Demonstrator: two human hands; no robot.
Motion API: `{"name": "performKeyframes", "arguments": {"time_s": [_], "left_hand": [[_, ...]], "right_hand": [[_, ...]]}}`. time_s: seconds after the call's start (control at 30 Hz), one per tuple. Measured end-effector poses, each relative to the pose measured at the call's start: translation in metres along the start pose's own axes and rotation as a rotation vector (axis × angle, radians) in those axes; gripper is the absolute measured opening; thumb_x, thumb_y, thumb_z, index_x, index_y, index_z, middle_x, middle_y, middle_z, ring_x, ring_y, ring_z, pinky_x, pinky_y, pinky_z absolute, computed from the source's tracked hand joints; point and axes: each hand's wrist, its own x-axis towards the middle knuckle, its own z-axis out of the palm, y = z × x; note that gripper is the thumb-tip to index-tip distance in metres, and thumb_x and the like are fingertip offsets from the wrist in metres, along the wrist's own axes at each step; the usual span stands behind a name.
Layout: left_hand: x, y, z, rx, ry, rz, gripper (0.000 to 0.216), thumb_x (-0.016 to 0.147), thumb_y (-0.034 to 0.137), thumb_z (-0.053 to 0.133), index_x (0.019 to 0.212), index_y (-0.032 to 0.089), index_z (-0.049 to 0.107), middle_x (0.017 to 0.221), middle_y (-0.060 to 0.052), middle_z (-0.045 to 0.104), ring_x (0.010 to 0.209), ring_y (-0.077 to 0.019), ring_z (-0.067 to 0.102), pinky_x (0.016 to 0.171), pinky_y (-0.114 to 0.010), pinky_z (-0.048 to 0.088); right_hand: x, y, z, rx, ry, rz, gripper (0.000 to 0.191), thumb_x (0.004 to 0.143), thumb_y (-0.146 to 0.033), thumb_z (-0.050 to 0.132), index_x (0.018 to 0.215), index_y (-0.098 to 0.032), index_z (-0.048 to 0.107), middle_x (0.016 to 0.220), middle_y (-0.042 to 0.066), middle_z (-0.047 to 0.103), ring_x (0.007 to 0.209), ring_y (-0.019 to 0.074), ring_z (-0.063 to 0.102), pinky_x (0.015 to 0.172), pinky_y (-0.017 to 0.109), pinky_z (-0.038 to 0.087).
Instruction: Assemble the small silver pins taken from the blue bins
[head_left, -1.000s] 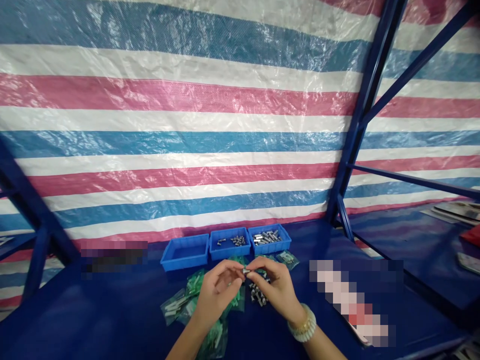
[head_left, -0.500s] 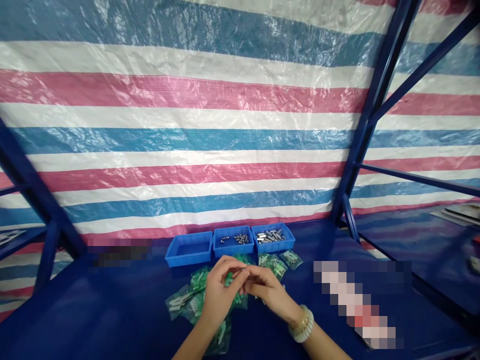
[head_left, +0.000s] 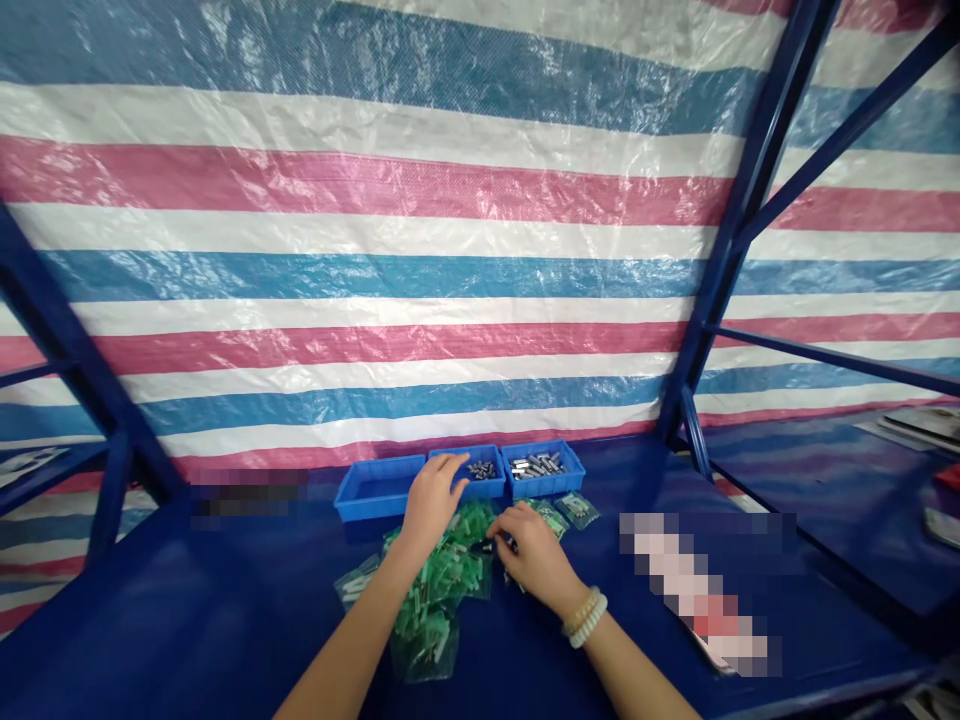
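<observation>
My left hand (head_left: 433, 497) reaches forward, its fingers stretched over the near left rim of the middle blue tray (head_left: 491, 483), which holds small metal screws. My right hand (head_left: 531, 550) rests lower on the blue table, fingertips pinched on a small metal part (head_left: 488, 546). To the left sits an empty blue tray (head_left: 375, 492). On the right, a third blue tray (head_left: 544, 478) holds metal cylinders. A heap of green plastic bags (head_left: 439, 590) with small parts lies under and between my hands. A beaded bracelet is on my right wrist.
A striped pink, blue and white tarp hangs behind the trays. Blue rack posts (head_left: 720, 290) rise at the right and left. More small bags (head_left: 576, 508) lie beside the right tray. A blurred-out object (head_left: 697, 590) lies on the table to the right.
My hands were together, both on the small metal part. My left hand has let go and moved forward to the middle tray; my right hand has sunk toward the table with the part.
</observation>
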Motion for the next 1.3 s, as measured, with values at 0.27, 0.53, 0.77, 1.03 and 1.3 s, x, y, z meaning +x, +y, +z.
{"name": "performKeyframes", "arguments": {"time_s": [0.27,0.53,0.77,1.03,1.3], "left_hand": [[-0.044,0.018,-0.011,-0.062,0.006,-0.012,0.022,0.086,0.017,0.056,0.098,0.024,0.073,0.099,-0.006,0.075,0.096,-0.0257,0.069,0.09,-0.041,0.052],[-0.051,0.03,-0.009,-0.27,0.043,-0.118,0.014,0.086,0.021,0.059,0.092,0.02,0.071,0.088,-0.006,0.076,0.081,-0.0211,0.071,0.077,-0.034,0.057],[-0.058,0.055,-0.004,-0.514,-0.067,-0.114,0.016,0.083,0.027,0.066,0.097,0.02,0.07,0.091,-0.006,0.073,0.077,-0.0179,0.071,0.075,-0.031,0.061],[-0.06,0.051,-0.006,-0.613,-0.062,-0.207,0.011,0.081,0.028,0.071,0.087,0.019,0.072,0.085,-0.005,0.075,0.08,-0.0202,0.072,0.078,-0.032,0.061],[-0.059,0.053,-0.008,-0.653,-0.082,-0.291,0.014,0.079,0.032,0.073,0.084,0.019,0.074,0.087,-0.006,0.077,0.082,-0.0225,0.074,0.079,-0.034,0.061]], "right_hand": [[0.0,0.001,0.015,-0.127,-0.112,-0.07,0.024,0.081,0.002,0.06,0.08,-0.018,0.072,0.08,0.007,0.067,0.086,0.0257,0.057,0.089,0.04,0.046],[0.002,0.004,-0.007,0.212,0.087,-0.04,0.021,0.092,-0.009,0.053,0.094,-0.019,0.072,0.094,0.007,0.069,0.088,0.0209,0.065,0.082,0.034,0.053],[0.003,-0.002,-0.009,0.597,0.174,-0.02,0.02,0.085,-0.039,0.07,0.089,-0.02,0.071,0.093,0.007,0.073,0.085,0.0211,0.07,0.071,0.031,0.058],[-0.001,-0.016,-0.009,0.714,0.191,0.017,0.016,0.084,-0.035,0.072,0.089,-0.019,0.071,0.085,0.005,0.075,0.075,0.0191,0.071,0.07,0.03,0.058],[-0.004,-0.026,-0.023,0.324,0.278,-0.153,0.008,0.089,-0.023,0.063,0.088,-0.021,0.071,0.079,0.004,0.071,0.071,0.0183,0.066,0.068,0.029,0.053]]}}
